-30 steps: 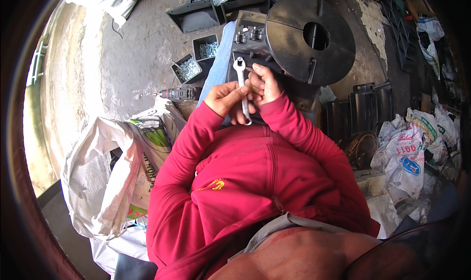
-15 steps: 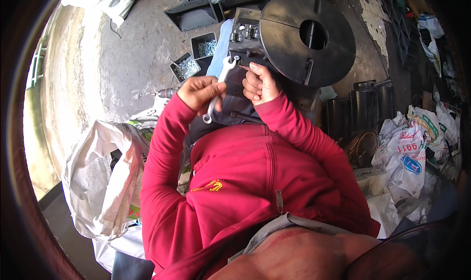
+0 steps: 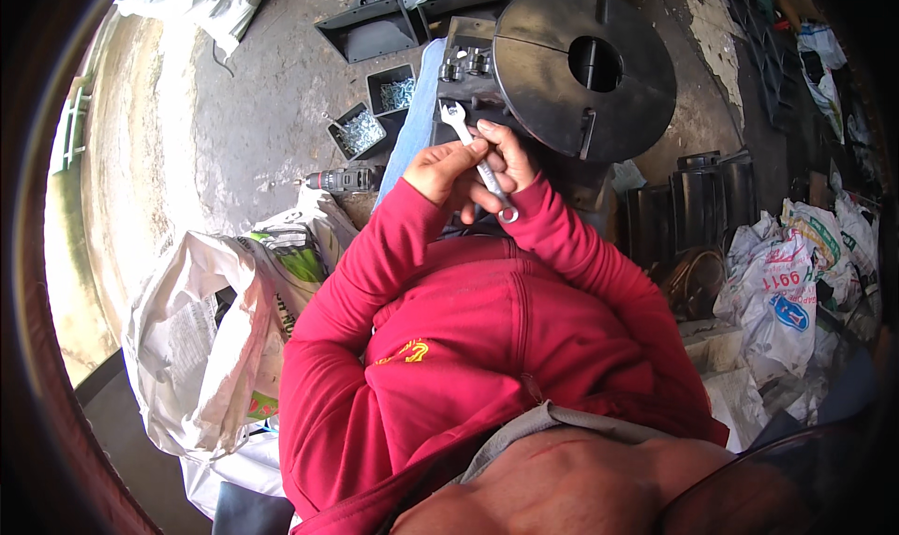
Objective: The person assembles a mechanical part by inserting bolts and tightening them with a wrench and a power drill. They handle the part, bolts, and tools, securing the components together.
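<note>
Both hands closed on wrench (image 3: 479, 160), L hand (image 3: 445, 171), R hand (image 3: 506, 156), by black disc (image 3: 585, 66).

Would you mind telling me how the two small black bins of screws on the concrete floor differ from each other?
The nearer bin sits turned at an angle, while the farther bin lies squarer to the picture. The nearer bin lies closer to the cordless drill; the farther bin lies beside the blue strip. Both are open, black, square and hold shiny screws.
</note>
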Available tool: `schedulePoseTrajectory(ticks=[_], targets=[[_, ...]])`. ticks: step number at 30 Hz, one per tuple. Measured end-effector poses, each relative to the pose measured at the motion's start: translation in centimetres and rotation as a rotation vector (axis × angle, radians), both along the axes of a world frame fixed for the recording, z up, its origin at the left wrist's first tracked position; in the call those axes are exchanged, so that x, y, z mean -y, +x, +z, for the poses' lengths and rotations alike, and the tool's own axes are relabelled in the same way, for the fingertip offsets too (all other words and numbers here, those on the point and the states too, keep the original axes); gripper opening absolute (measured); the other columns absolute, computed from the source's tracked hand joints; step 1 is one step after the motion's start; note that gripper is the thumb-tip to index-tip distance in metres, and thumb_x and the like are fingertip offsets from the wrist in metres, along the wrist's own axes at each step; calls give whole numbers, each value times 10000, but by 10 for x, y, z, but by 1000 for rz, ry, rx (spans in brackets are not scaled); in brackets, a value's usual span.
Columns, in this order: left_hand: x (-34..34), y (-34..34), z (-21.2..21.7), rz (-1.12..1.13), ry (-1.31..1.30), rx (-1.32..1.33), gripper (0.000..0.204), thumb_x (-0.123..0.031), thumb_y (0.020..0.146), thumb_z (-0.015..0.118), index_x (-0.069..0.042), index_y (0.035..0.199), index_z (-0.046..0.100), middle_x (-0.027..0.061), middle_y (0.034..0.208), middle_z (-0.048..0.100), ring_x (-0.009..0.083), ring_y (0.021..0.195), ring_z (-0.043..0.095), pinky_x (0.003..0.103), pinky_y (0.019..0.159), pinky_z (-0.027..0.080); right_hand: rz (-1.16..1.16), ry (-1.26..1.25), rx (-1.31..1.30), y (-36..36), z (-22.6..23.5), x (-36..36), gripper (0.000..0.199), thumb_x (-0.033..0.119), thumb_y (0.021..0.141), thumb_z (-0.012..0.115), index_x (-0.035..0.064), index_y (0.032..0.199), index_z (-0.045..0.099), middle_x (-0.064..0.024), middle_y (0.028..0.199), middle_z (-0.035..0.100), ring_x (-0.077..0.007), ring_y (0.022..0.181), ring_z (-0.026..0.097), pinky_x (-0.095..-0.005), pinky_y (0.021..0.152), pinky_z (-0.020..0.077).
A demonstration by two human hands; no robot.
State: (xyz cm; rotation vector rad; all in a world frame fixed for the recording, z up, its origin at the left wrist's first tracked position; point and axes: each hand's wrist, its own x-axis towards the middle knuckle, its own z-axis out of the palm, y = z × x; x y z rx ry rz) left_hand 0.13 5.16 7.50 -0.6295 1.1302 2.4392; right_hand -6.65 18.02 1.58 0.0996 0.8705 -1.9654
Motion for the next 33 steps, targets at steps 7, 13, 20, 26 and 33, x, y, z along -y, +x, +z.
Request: schedulePoseTrajectory(ticks=[7, 13, 20, 26, 33], targets=[[69, 18, -5, -248, -455, -64, 297, -279, 968, 536, -38, 822, 628, 86, 689, 663, 104, 403, 495, 211, 373, 347, -85, -109, 105, 1, 10, 8, 350, 275, 928, 520, 150, 637, 371, 68, 475, 290, -62, 379, 259, -211, 363, 243], [19, 22, -5, -111, -251, -77, 306, -290, 988, 492, -17, 914, 607, 117, 756, 690, 129, 442, 573, 225, 388, 426, -65, -85, 6, 4, -3, 8, 386, 369, 911, 527, 146, 625, 395, 45, 470, 311, -84, 367, 268, -229, 362, 267], [0, 5, -2, 36, -73, 30, 331, -308, 981, 488, -8, 930, 617, 133, 786, 694, 153, 472, 595, 234, 396, 443, -49, 146, 148, 7, 35, 7, 432, 431, 896, 536, 152, 601, 390, 23, 476, 351, -98, 361, 270, -237, 352, 257], [75, 1, 1, -279, -517, -13, 332, -329, 920, 622, -20, 803, 655, 34, 588, 590, 102, 455, 524, 217, 433, 366, -95, -70, 77, 1, 13, 11, 445, 298, 935, 510, 164, 560, 312, 57, 456, 250, -63, 368, 231, -223, 343, 215], [85, 6, 26, -432, -691, -153, 297, -283, 960, 568, -14, 867, 655, 27, 558, 580, 66, 435, 502, 210, 413, 363, 34, -156, 207, -5, 2, -12, 259, 335, 939, 499, 90, 883, 564, 41, 593, 396, -77, 496, 373, -207, 437, 312]])
